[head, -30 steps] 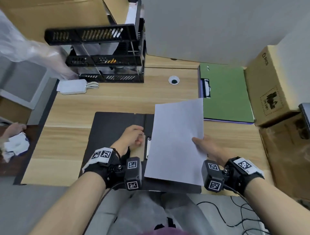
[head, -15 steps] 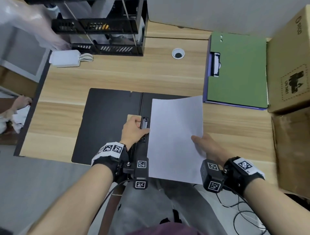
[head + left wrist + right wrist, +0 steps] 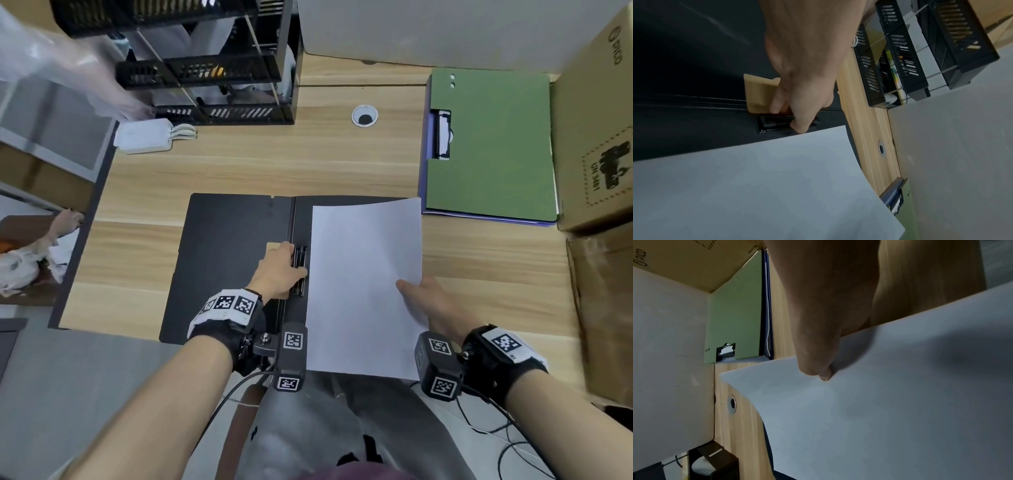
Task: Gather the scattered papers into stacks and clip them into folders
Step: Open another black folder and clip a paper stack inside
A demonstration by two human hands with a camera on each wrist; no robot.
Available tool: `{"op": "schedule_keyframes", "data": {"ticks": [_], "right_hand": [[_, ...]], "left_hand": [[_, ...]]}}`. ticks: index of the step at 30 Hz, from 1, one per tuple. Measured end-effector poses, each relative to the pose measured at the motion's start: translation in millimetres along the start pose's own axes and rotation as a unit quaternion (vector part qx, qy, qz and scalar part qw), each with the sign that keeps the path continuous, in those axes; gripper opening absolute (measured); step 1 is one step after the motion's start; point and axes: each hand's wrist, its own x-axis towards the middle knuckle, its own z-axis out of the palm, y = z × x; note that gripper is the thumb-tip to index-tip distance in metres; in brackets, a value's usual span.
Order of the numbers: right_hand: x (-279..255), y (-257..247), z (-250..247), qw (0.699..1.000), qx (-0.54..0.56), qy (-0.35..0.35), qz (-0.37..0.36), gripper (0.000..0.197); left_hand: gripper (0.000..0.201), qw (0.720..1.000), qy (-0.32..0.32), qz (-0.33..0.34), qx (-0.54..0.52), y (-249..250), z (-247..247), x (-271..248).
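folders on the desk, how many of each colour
black folder, lying open: 1
green folder, closed: 1
purple folder, only its edge showing under the green one: 1
total: 3 folders
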Motion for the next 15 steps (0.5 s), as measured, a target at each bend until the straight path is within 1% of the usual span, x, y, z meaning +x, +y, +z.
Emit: {"op": "schedule_keyframes", "data": {"ticks": [4,9,12,15], "right_hand": [[-2.1,-5.5,-2.1,1.000,-0.003,0.000,-0.008,0.030],[0.6,-13.6,2.4,0.999,-0.036,0.006,-0.038,0.034],[-0.2,-20.4,6.4,0.995,-0.071,0.004,-0.065,0.032],[-0.9,-26.8,8.5,0.991,-0.105,0.002,-0.088,0.032]], "left_hand": [[0.045,0.997,-0.004,-0.001,-0.071,-5.2,-1.2,0.6],[0.014,0.994,-0.003,0.003,-0.108,-9.2,-2.4,1.4],[0.017,0.994,-0.008,0.008,-0.106,-9.3,-3.7,0.8],[0.015,0.995,-0.008,0.015,-0.100,-6.3,-2.7,1.4]]}}
